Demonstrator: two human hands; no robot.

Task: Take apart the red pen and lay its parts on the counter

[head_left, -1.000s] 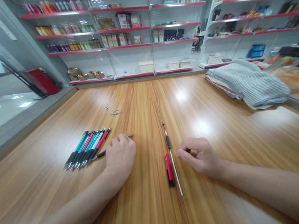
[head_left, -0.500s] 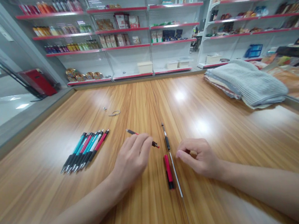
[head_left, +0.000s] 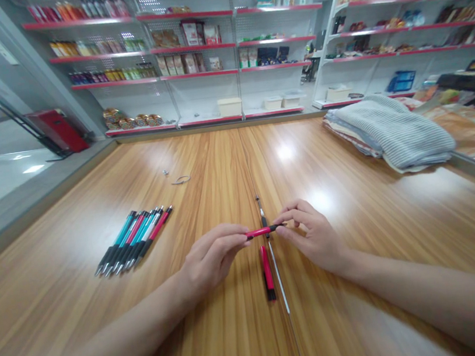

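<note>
A red pen (head_left: 260,232) with a black grip lies level between my two hands, above the table. My left hand (head_left: 219,251) pinches its red end, and the fingertips of my right hand (head_left: 309,230) close on its dark tip end. Beneath it on the table are separate pen parts: a black grip piece (head_left: 264,221), a thin white refill (head_left: 280,281) and a red barrel (head_left: 267,268). Left of my left hand, several assembled pens (head_left: 133,239) in blue, red and white with black grips lie side by side, tips toward me.
Farther back on the wooden table (head_left: 217,157) lie a small wire loop (head_left: 181,180) and a tiny metallic bit (head_left: 165,172). Folded grey cloths (head_left: 394,129) are stacked at the right, beside packaged goods (head_left: 467,116). Stocked shelves (head_left: 195,48) stand beyond the table.
My left hand has turned the pen so it points right, with its red barrel showing. My right hand has risen slightly and now grips the pen's dark end.
</note>
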